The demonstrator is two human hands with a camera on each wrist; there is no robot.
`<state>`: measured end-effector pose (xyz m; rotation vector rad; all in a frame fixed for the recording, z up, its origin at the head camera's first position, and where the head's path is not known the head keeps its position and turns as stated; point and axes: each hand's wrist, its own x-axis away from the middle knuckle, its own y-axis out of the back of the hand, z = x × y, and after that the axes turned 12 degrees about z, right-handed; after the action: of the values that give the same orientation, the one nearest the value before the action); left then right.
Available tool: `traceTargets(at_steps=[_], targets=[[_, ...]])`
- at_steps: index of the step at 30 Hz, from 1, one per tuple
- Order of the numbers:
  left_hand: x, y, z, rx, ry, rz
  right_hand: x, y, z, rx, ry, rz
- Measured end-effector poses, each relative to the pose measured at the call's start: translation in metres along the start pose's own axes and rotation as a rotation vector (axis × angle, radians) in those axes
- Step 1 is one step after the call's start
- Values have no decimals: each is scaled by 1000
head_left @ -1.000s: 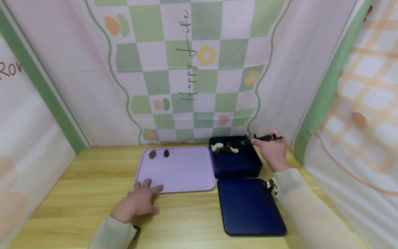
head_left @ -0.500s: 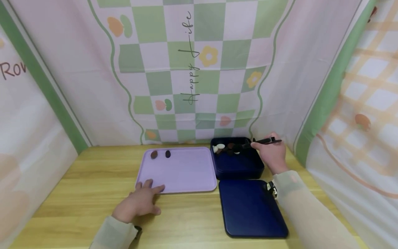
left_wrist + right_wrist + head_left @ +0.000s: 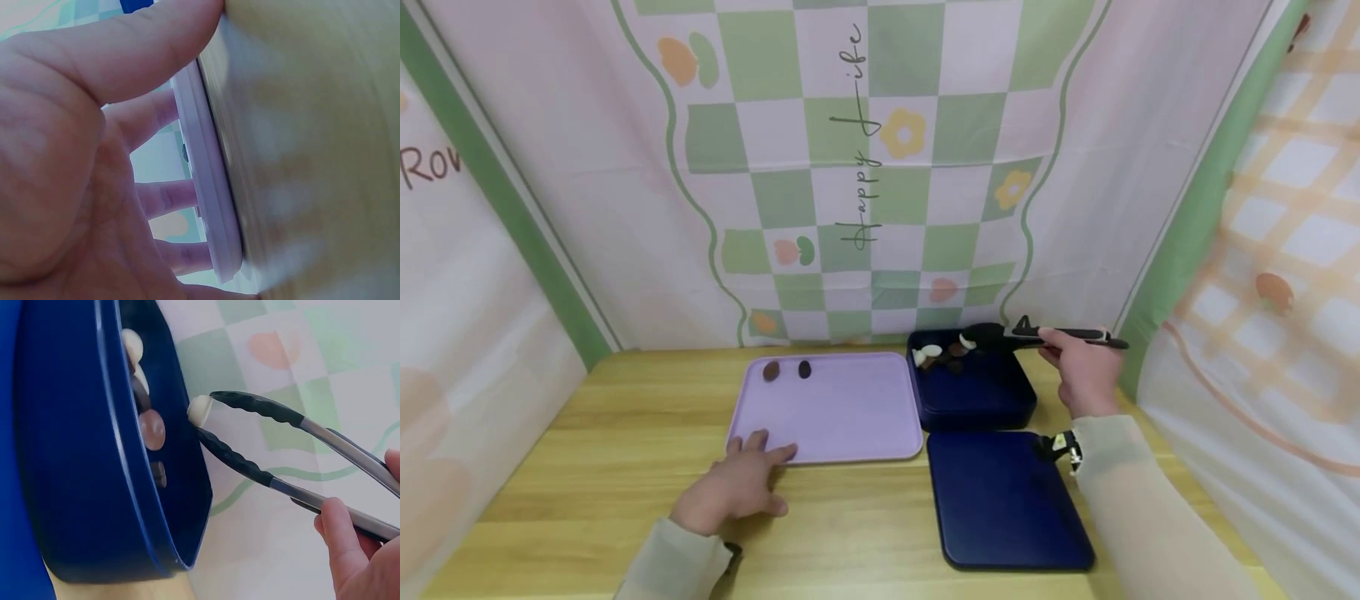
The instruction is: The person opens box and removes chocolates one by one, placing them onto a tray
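Note:
My right hand (image 3: 1088, 373) grips black-and-silver tongs (image 3: 236, 461) over the deep navy box (image 3: 973, 417). Between the tong tips is a white, smooth, rounded piece (image 3: 199, 411), raised to the box's rim in the right wrist view. Inside the box lie several more oval pieces, white (image 3: 931, 351) and brown (image 3: 152, 430). My left hand (image 3: 733, 485) rests at the near left edge of the lilac tray (image 3: 850, 417), its fingers spread over the rim. On that tray sit a brown oval piece (image 3: 771, 372) and a black one (image 3: 805, 369).
A flat navy lid (image 3: 1009, 504) lies in front of the box on the wooden table (image 3: 602, 442). The tray stands close against the box's left side. Patterned cloth (image 3: 895, 200) hangs right behind them, with more cloth on both sides.
The tongs have come up and to the right in my right hand, with the white piece now between their tips. My left hand has stayed at the tray.

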<state>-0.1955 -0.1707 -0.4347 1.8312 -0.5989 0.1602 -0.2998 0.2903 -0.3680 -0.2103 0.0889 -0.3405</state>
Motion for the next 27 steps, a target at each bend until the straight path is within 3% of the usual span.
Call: traceTargets(at_steps=[3, 6, 10, 14, 22, 27], targets=[[0, 1, -1, 3, 4, 5, 5, -4, 3, -28, -75, -3], [0, 1, 0, 7, 8, 9, 11, -18, 2, -62, -98, 7], [0, 1, 0, 11, 12, 9, 18, -49, -5, -129, -20, 38], [-1, 1, 0, 4, 6, 6, 25, -83, -15, -21, 60, 93], [-4, -1, 1, -3, 5, 6, 38, -139, -38, 325, 178, 133], [-3, -1, 1, -9, 13, 6, 46, -165, -52, 397, 194, 181]])
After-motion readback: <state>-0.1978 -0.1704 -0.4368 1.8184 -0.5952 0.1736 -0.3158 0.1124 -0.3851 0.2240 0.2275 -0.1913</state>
